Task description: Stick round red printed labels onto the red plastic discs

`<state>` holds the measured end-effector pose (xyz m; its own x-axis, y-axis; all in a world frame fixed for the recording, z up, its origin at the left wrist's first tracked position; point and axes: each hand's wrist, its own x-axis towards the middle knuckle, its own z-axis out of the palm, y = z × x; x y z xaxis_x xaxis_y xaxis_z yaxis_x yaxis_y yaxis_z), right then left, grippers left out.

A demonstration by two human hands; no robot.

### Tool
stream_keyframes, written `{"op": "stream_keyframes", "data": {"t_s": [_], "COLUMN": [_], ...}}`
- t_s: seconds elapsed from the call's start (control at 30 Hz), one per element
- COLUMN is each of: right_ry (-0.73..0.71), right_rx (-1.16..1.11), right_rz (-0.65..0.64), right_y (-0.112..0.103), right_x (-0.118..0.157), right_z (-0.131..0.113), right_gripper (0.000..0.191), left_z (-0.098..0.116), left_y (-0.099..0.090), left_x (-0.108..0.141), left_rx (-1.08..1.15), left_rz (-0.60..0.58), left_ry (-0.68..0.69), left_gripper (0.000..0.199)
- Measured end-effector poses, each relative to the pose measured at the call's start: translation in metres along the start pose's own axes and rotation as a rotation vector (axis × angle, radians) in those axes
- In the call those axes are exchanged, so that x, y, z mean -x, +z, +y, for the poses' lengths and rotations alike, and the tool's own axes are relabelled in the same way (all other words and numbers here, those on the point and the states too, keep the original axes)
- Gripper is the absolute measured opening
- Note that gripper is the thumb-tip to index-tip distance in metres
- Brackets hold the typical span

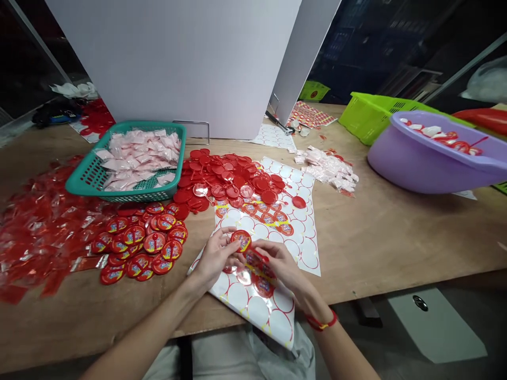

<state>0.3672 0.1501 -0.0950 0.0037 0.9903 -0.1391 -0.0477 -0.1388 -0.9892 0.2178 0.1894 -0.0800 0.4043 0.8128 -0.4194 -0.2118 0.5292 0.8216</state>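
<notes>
My left hand (216,257) pinches a round red disc with a printed sticker (241,239) between thumb and fingers, above the sticker sheet. Close beside it, my right hand (279,265) has its fingers closed near a small red piece; what they grip is partly hidden. Beneath both hands lies a glossy white sticker sheet (257,311) with red circle outlines and a few printed stickers left on it; its near edge hangs past the table edge. A pile of stickered discs (153,243) lies to the left. Plain red discs with thin stems (237,177) are heaped beyond my hands.
A green basket (180,177) of pale packets stands at back left, beside many red clear wrappers (43,227). White packets (328,168) lie right of the discs. A purple basin (415,163) and lime crate (356,119) stand at right. A white panel (178,63) rises behind.
</notes>
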Motion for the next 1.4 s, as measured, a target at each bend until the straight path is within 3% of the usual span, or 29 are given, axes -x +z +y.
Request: {"op": "stream_keyframes", "data": {"t_s": [0.1, 0.27, 0.43, 0.5, 0.6, 0.7, 0.83, 0.93, 1.03, 1.13, 1.2, 1.33, 1.4], "right_ry": [-0.019, -0.067, -0.109, -0.136, -0.156, -0.170, -0.404, -0.601, -0.678, -0.792, -0.903, -1.026, -1.041], "right_rx": [-0.014, -0.060, 0.008, 0.037, 0.110, 0.400, 0.958, 1.216, 1.290, 1.348, 1.382, 1.347, 1.335], "right_rz": [-0.006, -0.015, 0.022, 0.073, 0.048, 0.013, -0.058, -0.020, 0.024, 0.100, 0.169, 0.231, 0.247], "right_y": [0.003, 0.005, 0.007, 0.009, 0.015, 0.022, 0.032, 0.039, 0.040, 0.035, 0.028, 0.011, 0.001], "right_x": [0.006, 0.010, 0.010, 0.008, 0.008, 0.021, 0.056, 0.075, 0.082, 0.088, 0.093, 0.104, 0.110], "right_z": [-0.001, -0.002, 0.001, 0.002, 0.001, -0.006, -0.010, 0.003, 0.022, 0.036, 0.042, 0.049, 0.052], "right_gripper": [0.016, 0.019, 0.019, 0.020, 0.024, 0.025, 0.020, 0.016, 0.018, 0.021, 0.021, 0.032, 0.033], "left_z": [0.001, -0.002, -0.011, -0.015, -0.014, 0.003, 0.041, 0.052, 0.036, 0.012, 0.003, 0.008, 0.015], "left_y": [0.007, 0.012, 0.007, 0.008, 0.006, -0.017, -0.081, -0.112, -0.103, -0.075, -0.062, -0.051, -0.045], "left_x": [0.008, 0.015, 0.024, 0.031, 0.037, 0.036, 0.033, 0.031, 0.028, 0.020, 0.012, -0.001, -0.005], "left_rx": [0.082, -0.013, -0.314, -0.465, -0.668, -0.888, -1.310, -1.538, -1.428, -1.241, -1.204, -1.305, -1.388], "left_rz": [0.012, 0.028, 0.014, 0.013, 0.055, 0.215, 0.643, 0.707, 0.566, 0.242, 0.164, 0.211, 0.101], "left_ry": [0.000, 0.175, 0.395, 0.513, 0.638, 0.649, 0.594, 0.650, 0.665, 0.447, 0.377, 0.603, 0.683], "left_gripper": [0.047, 0.039, 0.023, 0.023, 0.025, 0.024, 0.031, 0.036, 0.039, 0.050, 0.059, 0.059, 0.053]}}
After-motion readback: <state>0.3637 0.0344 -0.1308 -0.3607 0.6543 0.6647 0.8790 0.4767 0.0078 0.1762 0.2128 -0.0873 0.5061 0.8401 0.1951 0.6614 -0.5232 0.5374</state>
